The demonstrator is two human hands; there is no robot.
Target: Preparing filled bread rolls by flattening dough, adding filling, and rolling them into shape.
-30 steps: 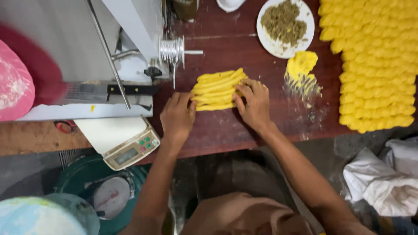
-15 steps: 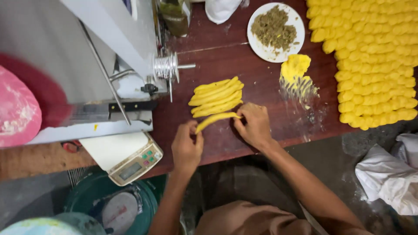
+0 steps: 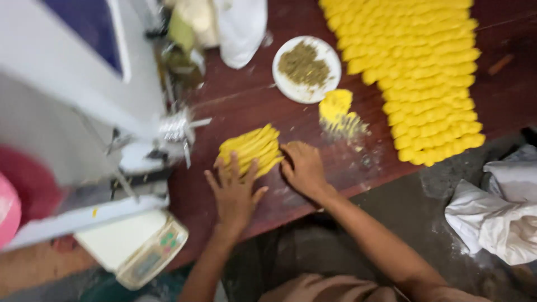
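Where the dark red counter (image 3: 246,100) holds a bundle of yellow dough strips (image 3: 251,149), both hands at work on it. Left hand (image 3: 235,193) flat, fingers spread, fingertips on the near left edge of the strips. Right hand (image 3: 304,168) just right of the strips, palm down, fingers together and resting against their right end; not pinching anything. Strips lying side by side, slanted, pressed between the two hands. Beyond the strips, a white plate (image 3: 279,78) of greenish-brown filling. Right of the strips, a small yellow dough lump (image 3: 335,103) with loose crumbs below it. Further right of the strips, a wide block of shaped yellow pieces (image 3: 419,72) in close rows. Left of the strips, a blurred white machine (image 3: 72,106) with a metal nozzle (image 3: 176,128) pointing towards them. Near left of the strips, below the counter edge, a kitchen scale (image 3: 137,249). Far right, off the counter, crumpled white cloth (image 3: 498,207).
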